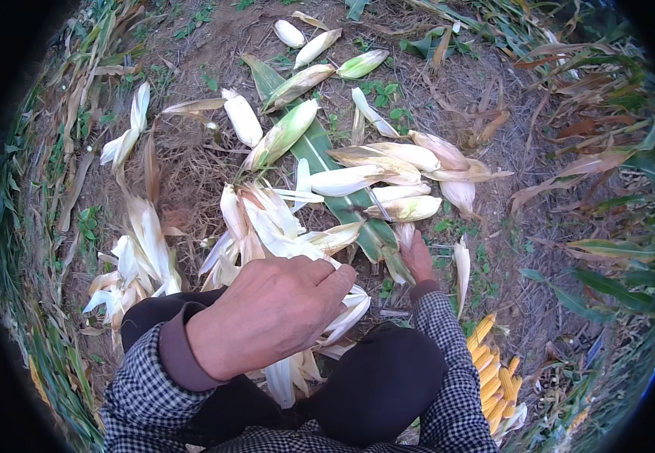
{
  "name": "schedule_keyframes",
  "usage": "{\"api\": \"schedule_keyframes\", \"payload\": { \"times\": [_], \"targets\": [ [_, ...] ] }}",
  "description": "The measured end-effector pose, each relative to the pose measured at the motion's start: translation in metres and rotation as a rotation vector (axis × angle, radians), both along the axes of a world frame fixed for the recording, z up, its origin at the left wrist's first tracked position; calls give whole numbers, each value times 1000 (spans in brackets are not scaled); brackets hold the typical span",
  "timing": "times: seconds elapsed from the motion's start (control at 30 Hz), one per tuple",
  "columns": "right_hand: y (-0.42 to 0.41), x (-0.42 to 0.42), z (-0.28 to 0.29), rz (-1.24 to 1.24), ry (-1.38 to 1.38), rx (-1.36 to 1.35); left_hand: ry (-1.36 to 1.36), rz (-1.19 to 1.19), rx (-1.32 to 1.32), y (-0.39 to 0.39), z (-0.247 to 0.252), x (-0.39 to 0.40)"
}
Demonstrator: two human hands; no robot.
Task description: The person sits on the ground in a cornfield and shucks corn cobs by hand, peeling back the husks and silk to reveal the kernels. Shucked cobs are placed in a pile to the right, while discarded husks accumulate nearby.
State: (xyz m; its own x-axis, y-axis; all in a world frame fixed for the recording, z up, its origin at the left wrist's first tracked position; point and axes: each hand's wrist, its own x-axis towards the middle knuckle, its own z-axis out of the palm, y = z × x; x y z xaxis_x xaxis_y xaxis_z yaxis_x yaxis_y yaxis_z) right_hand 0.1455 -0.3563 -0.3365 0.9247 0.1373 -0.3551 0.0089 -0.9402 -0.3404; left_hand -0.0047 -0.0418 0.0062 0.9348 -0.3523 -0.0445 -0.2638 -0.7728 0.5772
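Observation:
My left hand (273,308) is raised above my knees, its fingers curled with their tips hidden from view; whether it holds anything does not show. Below and beyond it lie pale, stripped corn husks (270,221). Farther out on the right, my right hand (416,257) reaches to the ground, its fingers at a pale corn ear in its husk (405,233), partly covered by the hand. Just beyond that hand rests a husked-over corn ear (406,209), beside a cluster of other unpeeled ears (344,180). A long green corn leaf (313,148) runs beneath several ears.
Bare yellow corn cobs (490,382) are piled at the lower right. More loose husks (149,243) lie at left. Unpeeled ears (289,34) are scattered farther ahead on the soil. Corn plants and dry leaves (605,164) border both sides.

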Motion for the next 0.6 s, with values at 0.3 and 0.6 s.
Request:
{"api": "schedule_keyframes", "payload": {
  "times": [0.3, 0.6],
  "targets": [
    [-21, -80, 50, -423, 592, 610, -7, -22, 16, -7, -9, -3],
    [-4, -89, 245, 122, 385, 621, -43, 51, -59, -11, -18, -2]
  ]
}}
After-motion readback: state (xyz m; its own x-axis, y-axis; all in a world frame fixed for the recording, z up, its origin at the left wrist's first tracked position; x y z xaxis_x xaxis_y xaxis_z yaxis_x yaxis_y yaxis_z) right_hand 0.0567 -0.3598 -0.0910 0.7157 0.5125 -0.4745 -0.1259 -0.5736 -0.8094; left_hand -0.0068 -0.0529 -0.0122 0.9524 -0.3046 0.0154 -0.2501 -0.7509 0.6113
